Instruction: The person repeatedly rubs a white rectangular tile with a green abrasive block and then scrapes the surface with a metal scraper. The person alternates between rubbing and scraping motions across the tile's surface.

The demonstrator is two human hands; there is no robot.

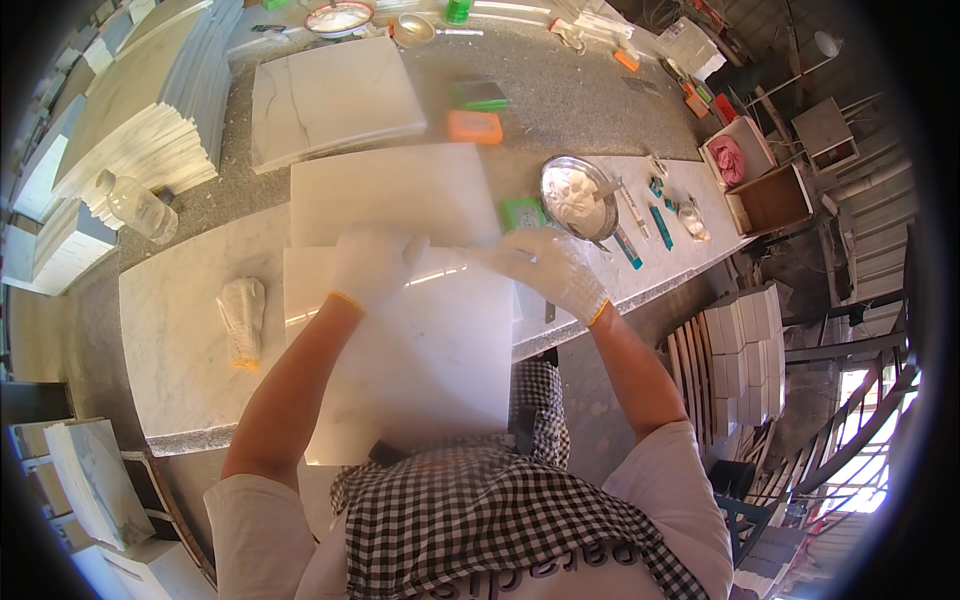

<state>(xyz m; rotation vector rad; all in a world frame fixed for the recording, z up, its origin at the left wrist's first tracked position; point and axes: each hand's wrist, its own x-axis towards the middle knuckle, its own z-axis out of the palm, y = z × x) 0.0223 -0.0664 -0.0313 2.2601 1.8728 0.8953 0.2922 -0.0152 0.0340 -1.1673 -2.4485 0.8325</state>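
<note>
Both my hands wear white knit gloves with yellow cuffs. A glossy white marble tile (410, 350) lies in front of me, its near end against my checked apron (440, 490). My left hand (380, 268) rests at the tile's far edge, its fingers smeared by blur. Over the far right corner is my right hand (560, 272), fingers closed and pointing left; a small pale thing shows at them, too blurred to name. Beyond the far edge lies another white tile (390, 190). A metal bowl of white paste (578, 197) stands just past my right hand.
A spare glove (241, 320) lies on the marble slab at left, near a clear plastic bottle (138, 208). Stacked slabs (150, 110) stand at far left. Orange (474, 127) and green (481, 96) blocks sit ahead. Pens and teal tubes (661, 228) lie right, near an open box (770, 195).
</note>
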